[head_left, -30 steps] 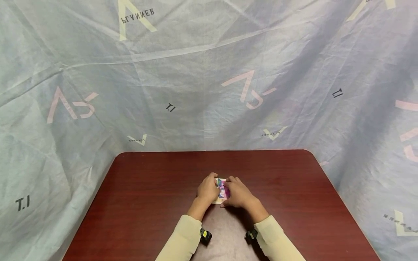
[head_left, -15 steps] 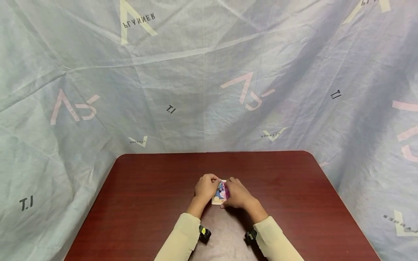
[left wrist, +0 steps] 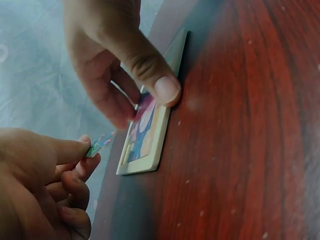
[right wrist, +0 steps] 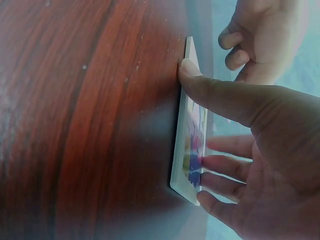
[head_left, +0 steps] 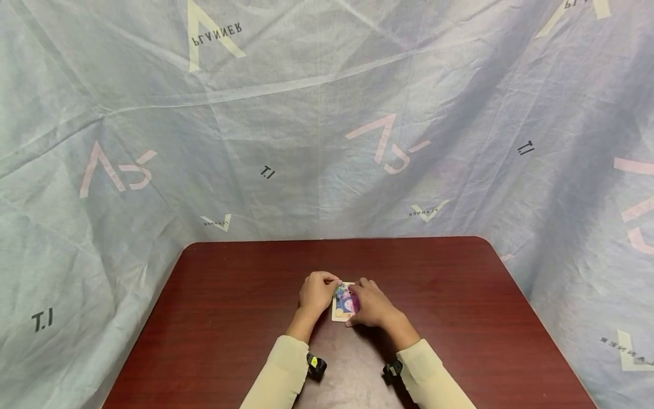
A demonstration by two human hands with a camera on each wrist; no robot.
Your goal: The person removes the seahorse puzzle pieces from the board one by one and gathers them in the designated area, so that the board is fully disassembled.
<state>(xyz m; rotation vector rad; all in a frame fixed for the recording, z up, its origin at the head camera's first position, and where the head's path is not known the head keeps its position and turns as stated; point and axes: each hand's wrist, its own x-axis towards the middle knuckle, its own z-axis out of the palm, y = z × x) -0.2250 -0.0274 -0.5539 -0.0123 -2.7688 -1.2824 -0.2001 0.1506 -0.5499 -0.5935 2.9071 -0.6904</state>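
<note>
A small picture puzzle board with a pale raised rim lies flat on the table, printed in blue, pink and purple. My right hand holds it from the right; in the right wrist view the thumb is on the near rim and the fingertips reach the opposite side. At the upper left of the board, my left hand pinches a thin colourful puzzle piece between thumb and forefinger, its other fingers curled. The right hand covers the right part of the picture.
The dark red wooden table has rounded far corners. A pale cloth with printed letters hangs behind it and at both sides. Black wrist cameras sit at both cream sleeves.
My left hand has drawn back to the left from over the board, uncovering its left edge, and pinches the piece. My right hand stays in place on the board.
</note>
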